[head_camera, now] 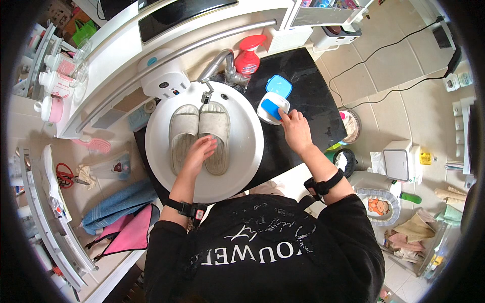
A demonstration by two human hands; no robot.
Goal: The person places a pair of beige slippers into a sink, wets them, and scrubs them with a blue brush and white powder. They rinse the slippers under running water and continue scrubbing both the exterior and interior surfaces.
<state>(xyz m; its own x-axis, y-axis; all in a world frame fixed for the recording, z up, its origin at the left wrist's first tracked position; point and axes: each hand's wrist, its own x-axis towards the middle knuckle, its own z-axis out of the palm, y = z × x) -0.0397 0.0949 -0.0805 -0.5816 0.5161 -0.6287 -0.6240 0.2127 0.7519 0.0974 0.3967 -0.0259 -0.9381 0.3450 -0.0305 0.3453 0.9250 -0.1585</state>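
Two beige slippers point(184, 128) lie side by side in a round white washbasin point(242, 151). My left hand point(200, 153) is over the right-hand slipper's opening, fingers loosely spread, holding nothing that shows. On the black counter, my right hand point(297, 130) has its fingertips at the edge of a blue block point(271, 109) in a small white tub point(285, 101); whether they grip it is unclear. A blue lid point(279, 86) lies just behind the tub. The chrome faucet point(218, 64) reaches over the basin, and no running water can be made out.
A red spray bottle point(248, 57) stands behind the faucet. A white dispenser point(165, 77) hangs at the basin's back left, under a metal rail point(182, 44). A blue towel point(117, 208) and red-handled scissors point(65, 176) hang at the left.
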